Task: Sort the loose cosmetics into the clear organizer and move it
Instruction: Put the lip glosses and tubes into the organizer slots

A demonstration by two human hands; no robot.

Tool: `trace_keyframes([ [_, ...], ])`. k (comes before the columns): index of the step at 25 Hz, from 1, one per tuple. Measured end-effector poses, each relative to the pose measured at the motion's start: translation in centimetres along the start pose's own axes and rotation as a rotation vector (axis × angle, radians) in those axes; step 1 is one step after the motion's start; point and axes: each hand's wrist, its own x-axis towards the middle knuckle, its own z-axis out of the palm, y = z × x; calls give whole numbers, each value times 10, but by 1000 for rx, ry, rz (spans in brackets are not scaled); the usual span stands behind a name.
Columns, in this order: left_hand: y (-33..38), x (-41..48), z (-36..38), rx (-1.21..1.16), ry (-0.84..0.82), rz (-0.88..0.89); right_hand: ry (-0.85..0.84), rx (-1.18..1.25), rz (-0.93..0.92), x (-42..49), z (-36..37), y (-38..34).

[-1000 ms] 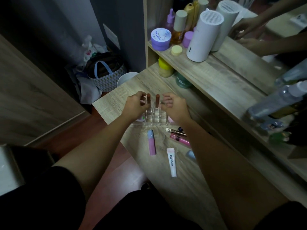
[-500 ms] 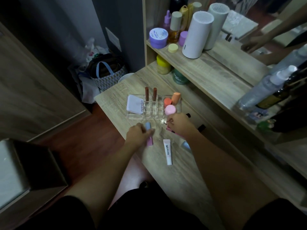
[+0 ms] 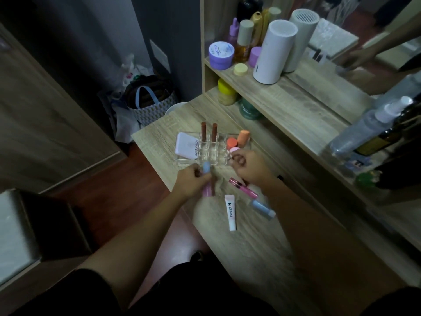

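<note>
The clear organizer (image 3: 215,156) stands on the wooden desk (image 3: 262,252). It holds two brown lipsticks (image 3: 209,131), a white compact (image 3: 185,147) and orange and pink sponges (image 3: 238,140). My left hand (image 3: 191,182) grips a pink tube with a blue cap (image 3: 206,177), lifted just in front of the organizer. My right hand (image 3: 247,165) pinches a thin cosmetic stick at the organizer's front right corner. On the desk lie a pink gloss tube (image 3: 242,189), a white lip tube (image 3: 230,212) and a blue tube (image 3: 262,208).
A raised shelf (image 3: 284,103) behind the desk carries jars, bottles and a white cylinder (image 3: 274,52). A mirror runs along the right. Spray bottles (image 3: 369,126) crowd the right end. A patterned bag (image 3: 150,103) sits on the floor left of the desk.
Both hands left the organizer and came down to the loose items. The left hand picked up the pink tube and raised it; the right hand took a thin stick and lifted it toward the organizer.
</note>
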Motion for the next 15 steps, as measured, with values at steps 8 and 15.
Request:
trace_keyframes([
  [8, 49, 45, -48, -149, 338, 62, 412, 468, 1, 34, -27, -37],
  [15, 44, 54, -29, -80, 329, 59, 418, 397, 24, 49, -5, -32],
])
